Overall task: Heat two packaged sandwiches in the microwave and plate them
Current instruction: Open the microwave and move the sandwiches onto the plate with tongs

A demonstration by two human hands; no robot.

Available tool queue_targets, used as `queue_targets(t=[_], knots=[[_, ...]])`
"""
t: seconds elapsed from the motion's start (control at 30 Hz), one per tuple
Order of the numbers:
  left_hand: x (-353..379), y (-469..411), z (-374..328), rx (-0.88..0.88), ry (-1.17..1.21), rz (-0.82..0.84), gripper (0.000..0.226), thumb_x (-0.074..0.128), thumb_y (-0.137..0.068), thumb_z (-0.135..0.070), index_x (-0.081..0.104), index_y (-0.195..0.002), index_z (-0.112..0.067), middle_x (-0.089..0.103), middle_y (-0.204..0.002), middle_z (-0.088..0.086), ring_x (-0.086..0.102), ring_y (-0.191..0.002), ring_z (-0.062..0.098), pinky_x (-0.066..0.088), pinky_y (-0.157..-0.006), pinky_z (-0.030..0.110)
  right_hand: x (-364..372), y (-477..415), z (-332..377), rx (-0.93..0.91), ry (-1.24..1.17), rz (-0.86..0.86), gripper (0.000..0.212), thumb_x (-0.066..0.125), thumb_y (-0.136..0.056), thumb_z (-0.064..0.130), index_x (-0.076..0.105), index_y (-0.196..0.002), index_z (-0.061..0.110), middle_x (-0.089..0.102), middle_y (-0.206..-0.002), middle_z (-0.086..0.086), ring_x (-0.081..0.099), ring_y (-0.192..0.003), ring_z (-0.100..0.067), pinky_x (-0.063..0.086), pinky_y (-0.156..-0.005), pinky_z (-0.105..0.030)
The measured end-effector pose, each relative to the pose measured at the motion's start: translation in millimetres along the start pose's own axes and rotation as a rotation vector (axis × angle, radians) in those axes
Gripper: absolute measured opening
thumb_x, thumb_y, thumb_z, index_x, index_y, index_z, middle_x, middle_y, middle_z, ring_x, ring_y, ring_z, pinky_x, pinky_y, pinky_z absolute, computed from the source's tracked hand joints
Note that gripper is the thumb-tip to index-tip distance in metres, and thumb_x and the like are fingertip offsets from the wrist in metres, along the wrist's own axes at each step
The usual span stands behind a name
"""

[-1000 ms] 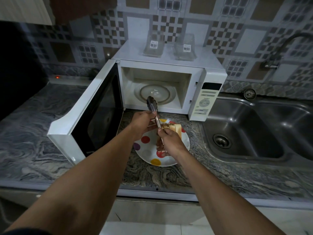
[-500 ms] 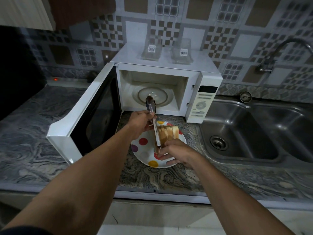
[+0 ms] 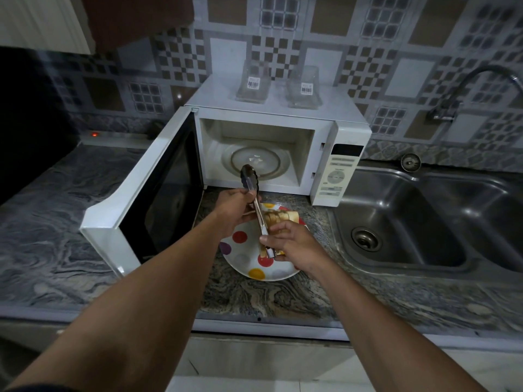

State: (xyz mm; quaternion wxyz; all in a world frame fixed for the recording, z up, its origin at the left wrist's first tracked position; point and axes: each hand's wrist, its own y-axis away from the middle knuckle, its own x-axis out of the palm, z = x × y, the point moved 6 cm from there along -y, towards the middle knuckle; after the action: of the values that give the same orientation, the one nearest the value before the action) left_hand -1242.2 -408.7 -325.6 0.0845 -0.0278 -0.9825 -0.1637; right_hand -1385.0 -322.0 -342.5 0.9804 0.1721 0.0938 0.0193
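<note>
Golden sandwiches beside tongs, beyond right grip

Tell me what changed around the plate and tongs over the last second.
The right hand slid off the sandwiches, slightly right and toward the person, uncovering them; it now pinches the handle end of the tongs. The left hand kept its grip on the tongs just below the head. The plate, sandwiches and open microwave stayed put.
</note>
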Motion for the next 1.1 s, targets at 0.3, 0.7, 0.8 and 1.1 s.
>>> queue_targets(t=[0.3, 0.7, 0.8, 1.1], knots=[[-4.7, -1.5, 1.3, -0.008, 0.017, 0.006, 0.015, 0.054, -0.099, -0.014, 0.067, -0.095, -0.006, 0.070, -0.091, 0.008, 0.067, -0.084, 0.020, 0.055, -0.066, 0.030, 1.4, -2.3, -1.3, 0.001, -0.017, 0.026, 0.046, 0.073, -0.086, 0.002, 0.054, -0.127, 0.013, 0.066, -0.117, -0.011, 0.066, -0.095, -0.018, 0.051, -0.055, -0.019], [-4.5, -2.9, -0.9, 0.004, 0.005, 0.023, 0.018, 0.056, -0.098, -0.014, 0.067, -0.084, -0.012, 0.070, -0.090, 0.007, 0.064, -0.091, 0.023, 0.056, -0.084, 0.039, 5.2, -10.2, -13.8, 0.059, -0.099, 0.074, 0.034, 0.079, -0.083, 0.009, 0.067, -0.115, 0.005, 0.074, -0.112, -0.008, 0.070, -0.105, -0.023, 0.060, -0.082, -0.034], [-3.0, -3.1, -1.2, 0.007, -0.011, 0.035, 0.017, 0.057, -0.098, -0.014, 0.067, -0.085, -0.012, 0.070, -0.092, 0.008, 0.065, -0.091, 0.023, 0.057, -0.082, 0.038, 3.6, -10.5, -13.7, 0.052, -0.098, 0.049, 0.033, 0.081, -0.082, 0.014, 0.069, -0.111, 0.006, 0.074, -0.109, -0.009, 0.070, -0.103, -0.023, 0.060, -0.081, -0.034], [-7.7, -0.3, 0.9, -0.003, -0.003, 0.050, 0.013, 0.053, -0.099, -0.012, 0.064, -0.094, -0.012, 0.068, -0.096, 0.007, 0.063, -0.090, 0.020, 0.055, -0.077, 0.033, 10.7, -8.5, -21.9, 0.115, -0.177, 0.070, 0.029, 0.078, -0.081, -0.001, 0.069, -0.109, 0.002, 0.074, -0.108, -0.015, 0.071, -0.100, -0.027, 0.061, -0.081, -0.034]])
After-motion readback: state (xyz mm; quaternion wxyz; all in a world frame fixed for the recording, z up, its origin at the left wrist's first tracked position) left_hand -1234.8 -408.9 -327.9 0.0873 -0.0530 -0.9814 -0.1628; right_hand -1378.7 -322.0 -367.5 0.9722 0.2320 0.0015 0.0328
